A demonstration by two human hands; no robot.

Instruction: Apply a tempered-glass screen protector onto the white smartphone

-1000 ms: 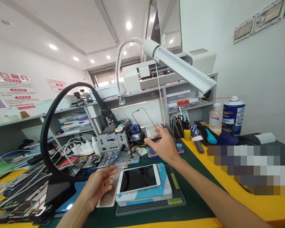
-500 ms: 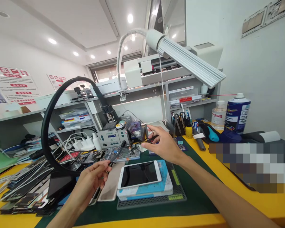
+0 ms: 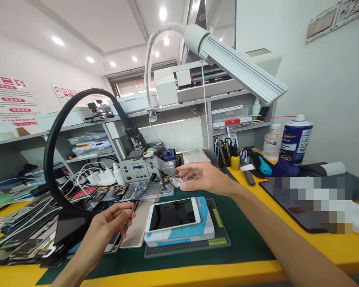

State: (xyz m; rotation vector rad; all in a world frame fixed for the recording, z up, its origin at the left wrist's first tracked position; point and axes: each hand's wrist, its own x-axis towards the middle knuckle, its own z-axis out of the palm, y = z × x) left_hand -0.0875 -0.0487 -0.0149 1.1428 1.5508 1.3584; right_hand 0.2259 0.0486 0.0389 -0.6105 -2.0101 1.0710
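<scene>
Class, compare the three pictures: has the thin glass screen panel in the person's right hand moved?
Yes. The glass panel stood upright before the shelf; it now lies nearly flat, lower and leftward, before the soldering station, pinched in the right hand.

Left hand [image 3: 109,223] raised low at the near left, palm turned inward, fingers [image 3: 124,213] curled and pinched together with the thumb. Right hand [image 3: 205,179] stretched further forward at centre, bare forearm running in from the lower right, thumb and forefinger pinched, other fingers loosely extended leftward.
</scene>
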